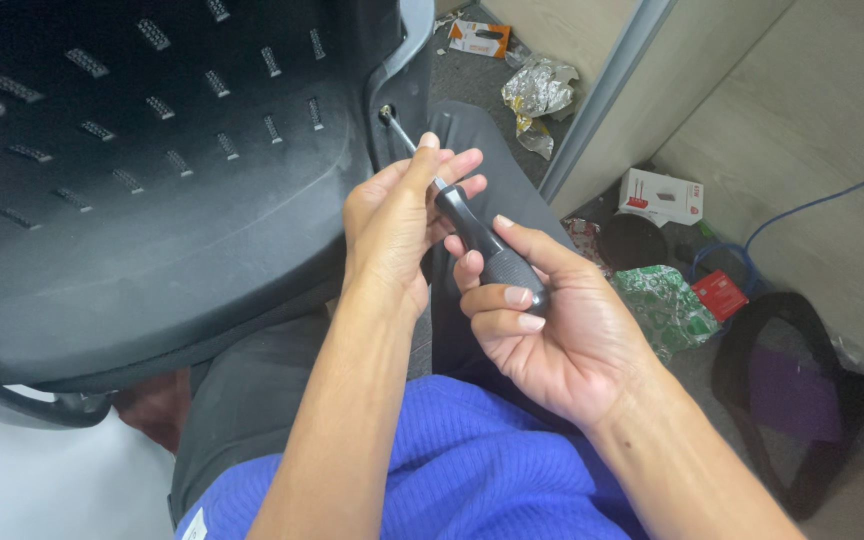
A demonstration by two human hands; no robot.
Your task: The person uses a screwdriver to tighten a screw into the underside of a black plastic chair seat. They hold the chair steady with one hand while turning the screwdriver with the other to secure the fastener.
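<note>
Screwdriver, black-handled, lay gripped in the right hand at its butt; the left hand pinched its shaft. Its tip met a screw on the black chair shell's rim, far left. Boxes and wrappers littered the right floor.

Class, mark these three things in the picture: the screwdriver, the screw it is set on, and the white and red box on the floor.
screwdriver (487,245): head view, on the black handle between the hands.
screw (386,113): head view, on its head in the chair's edge.
white and red box (660,196): head view, on its white top face.
</note>
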